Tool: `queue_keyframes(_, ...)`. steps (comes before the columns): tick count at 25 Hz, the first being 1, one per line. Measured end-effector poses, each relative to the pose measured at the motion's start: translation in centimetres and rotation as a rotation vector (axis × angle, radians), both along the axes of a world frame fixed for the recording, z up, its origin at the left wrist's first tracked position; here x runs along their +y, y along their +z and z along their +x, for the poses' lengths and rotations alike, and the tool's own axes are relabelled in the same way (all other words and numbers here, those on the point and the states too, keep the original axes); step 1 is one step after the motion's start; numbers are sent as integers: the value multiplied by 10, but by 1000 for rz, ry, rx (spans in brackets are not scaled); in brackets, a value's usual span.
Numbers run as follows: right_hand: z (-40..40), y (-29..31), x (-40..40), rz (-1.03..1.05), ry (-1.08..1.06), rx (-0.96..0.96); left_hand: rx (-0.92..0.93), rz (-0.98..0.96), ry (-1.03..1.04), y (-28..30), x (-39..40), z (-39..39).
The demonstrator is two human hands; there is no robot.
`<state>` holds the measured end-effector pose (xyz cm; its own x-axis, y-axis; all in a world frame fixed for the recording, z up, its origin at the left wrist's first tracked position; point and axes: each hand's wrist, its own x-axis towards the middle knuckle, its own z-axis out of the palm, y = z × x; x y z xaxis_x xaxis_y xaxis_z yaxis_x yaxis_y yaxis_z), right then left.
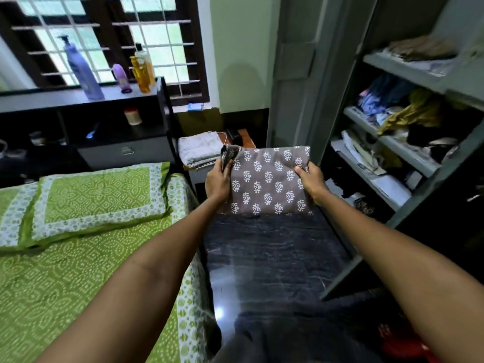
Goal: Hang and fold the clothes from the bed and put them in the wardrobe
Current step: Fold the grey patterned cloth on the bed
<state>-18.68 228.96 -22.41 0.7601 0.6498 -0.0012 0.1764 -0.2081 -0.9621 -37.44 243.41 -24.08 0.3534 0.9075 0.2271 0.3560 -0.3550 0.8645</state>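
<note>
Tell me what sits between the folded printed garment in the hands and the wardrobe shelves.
Nothing: in the head view, only bare dark floor separates the folded garment, gripped by left hand and right hand, from the wardrobe shelves.

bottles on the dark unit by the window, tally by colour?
Purple: 2, the tall pump bottle and the small bottle
Amber/yellow: 2, the front bottle and the taller bottle behind it
Total: 4
</note>
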Motion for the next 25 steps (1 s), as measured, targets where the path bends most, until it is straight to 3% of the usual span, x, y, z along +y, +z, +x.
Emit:
queue_keyframes(15, 235, 71, 88, 26, -333, -114, -112, 19, -397, 65, 138, 278)
queue_keyframes(25, 398, 102, 102, -25, -487, -136, -212, -91, -589, 82, 171, 468)
